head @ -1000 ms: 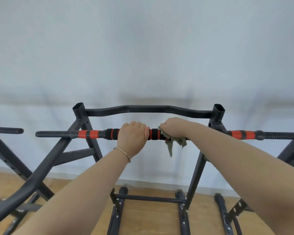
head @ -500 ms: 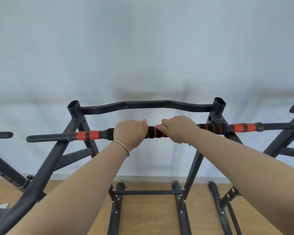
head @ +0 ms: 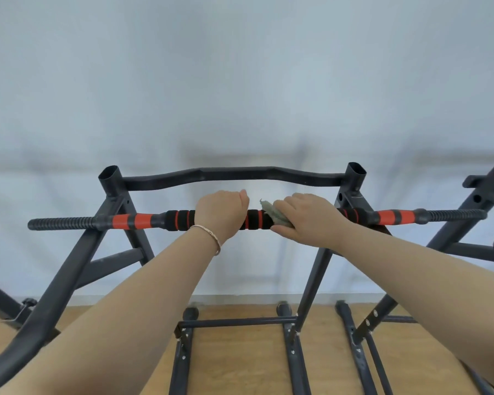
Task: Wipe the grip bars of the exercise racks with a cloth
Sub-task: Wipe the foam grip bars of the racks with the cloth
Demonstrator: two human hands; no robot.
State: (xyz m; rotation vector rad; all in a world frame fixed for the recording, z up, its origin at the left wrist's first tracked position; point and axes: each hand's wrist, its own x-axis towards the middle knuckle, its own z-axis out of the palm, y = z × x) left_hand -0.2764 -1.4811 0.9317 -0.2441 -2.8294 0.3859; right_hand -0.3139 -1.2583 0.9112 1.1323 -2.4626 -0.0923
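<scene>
The left hand grips the red and black bar. The right hand holds a green cloth on it.

Wooden floor, black exercise rack feet standing on it

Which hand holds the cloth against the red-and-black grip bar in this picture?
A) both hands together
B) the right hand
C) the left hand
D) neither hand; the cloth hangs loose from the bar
B: the right hand holds the grey-green cloth wrapped against the grip bar, while the left hand grips the bar with no cloth under it.
</scene>
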